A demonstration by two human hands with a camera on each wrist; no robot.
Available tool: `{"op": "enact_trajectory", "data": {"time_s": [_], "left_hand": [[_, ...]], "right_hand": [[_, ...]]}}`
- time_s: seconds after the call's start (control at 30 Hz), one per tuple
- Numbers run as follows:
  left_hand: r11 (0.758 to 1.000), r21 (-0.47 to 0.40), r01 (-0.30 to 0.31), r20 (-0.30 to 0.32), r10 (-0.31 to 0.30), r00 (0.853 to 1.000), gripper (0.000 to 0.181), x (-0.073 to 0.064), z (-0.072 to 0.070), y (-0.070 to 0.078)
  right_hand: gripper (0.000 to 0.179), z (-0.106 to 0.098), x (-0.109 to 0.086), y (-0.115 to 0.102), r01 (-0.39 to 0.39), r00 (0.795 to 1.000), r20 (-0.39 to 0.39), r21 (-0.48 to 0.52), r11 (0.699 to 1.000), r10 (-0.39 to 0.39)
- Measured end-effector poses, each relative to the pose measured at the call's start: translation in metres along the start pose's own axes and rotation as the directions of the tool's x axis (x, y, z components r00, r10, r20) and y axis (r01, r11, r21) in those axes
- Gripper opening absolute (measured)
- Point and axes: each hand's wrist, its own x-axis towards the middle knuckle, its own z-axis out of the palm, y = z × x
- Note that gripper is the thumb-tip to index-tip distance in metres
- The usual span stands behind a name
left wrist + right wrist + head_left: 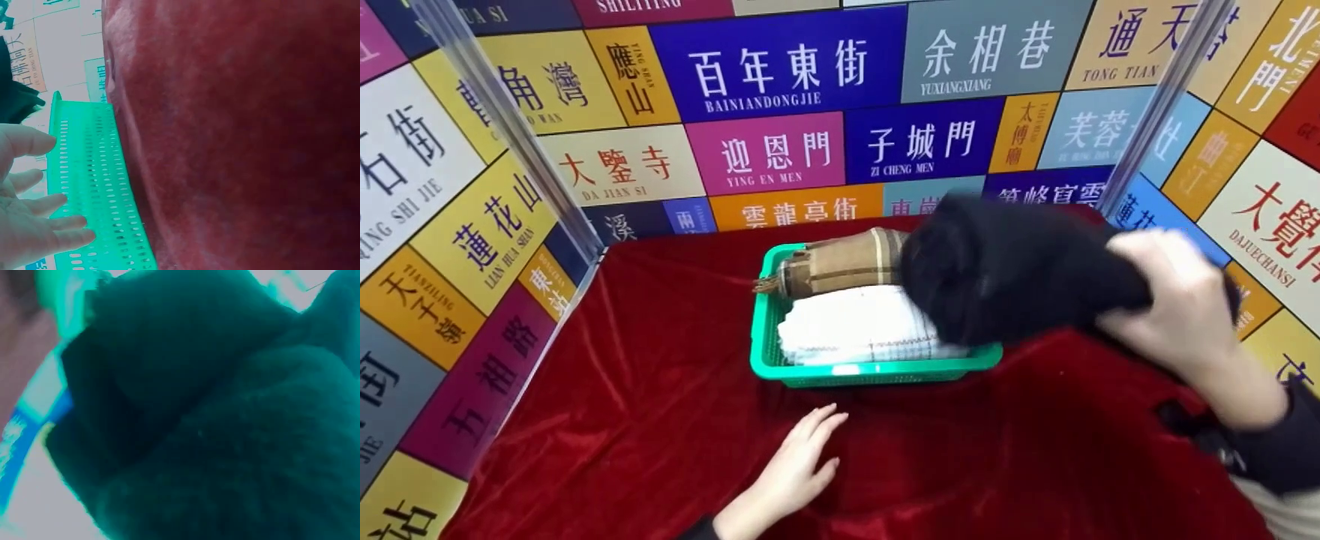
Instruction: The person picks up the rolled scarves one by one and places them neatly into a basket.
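Observation:
My right hand (1181,300) grips a thick black bundle of cloth (1020,270), raised over the right end of a green plastic basket (877,369). That dark cloth (214,416) fills most of the right wrist view and hides the fingers there. Inside the basket lie a rolled brown plaid scarf (847,264) with a fringed end, along the back, and a folded white cloth (847,319) with a checked edge, in front of it. My left hand (795,465) is before the basket, fingers extended, holding nothing. In the left wrist view its spread fingers overlap the basket's perforated side (93,169).
Wrinkled red velvet cloth (645,390) covers the table. Panels (780,67) printed with colourful place-name signs stand behind and at both sides, with metal posts (521,127) at the corners. A small dark object (1181,416) lies near the right forearm.

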Motion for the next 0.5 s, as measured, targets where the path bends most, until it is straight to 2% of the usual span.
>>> {"op": "enact_trajectory", "data": {"time_s": [0.07,0.13,0.23,0.3,0.37,0.43,0.5], "left_hand": [[1.0,0.008,0.001,-0.009,-0.001,1.0,0.054,-0.001,0.002,-0.002],[1.0,0.023,-0.005,-0.029,0.006,1.0,0.053,-0.002,0.003,-0.005],[0.998,0.056,-0.02,-0.045,0.022,0.999,0.046,-0.002,0.005,-0.009],[0.998,0.064,-0.01,-0.032,0.012,0.999,0.042,-0.003,0.005,-0.011],[0.999,0.04,0.024,-0.008,-0.024,1.0,0.039,-0.001,0.003,-0.015],[0.994,-0.051,0.096,0.023,-0.095,0.995,0.035,0.003,-0.002,-0.019],[0.973,-0.172,0.155,0.058,-0.147,0.987,0.033,0.006,-0.007,-0.023]], "right_hand": [[0.044,0.0,-0.003,-0.019,0.033,0.999,0.035,0.111,0.993,-0.037],[0.048,0.002,-0.006,-0.033,0.055,0.994,0.083,0.221,0.974,-0.075],[0.049,0.011,-0.013,-0.047,0.074,0.972,0.189,0.332,0.94,-0.143],[0.044,0.022,-0.022,-0.054,0.097,0.944,0.261,0.362,0.927,-0.201],[0.038,0.038,-0.033,-0.06,0.12,0.908,0.338,0.359,0.926,-0.248],[0.037,0.056,-0.045,-0.063,0.133,0.875,0.405,0.327,0.936,-0.266],[0.041,0.075,-0.06,-0.066,0.115,0.848,0.471,0.281,0.953,-0.242]]}}
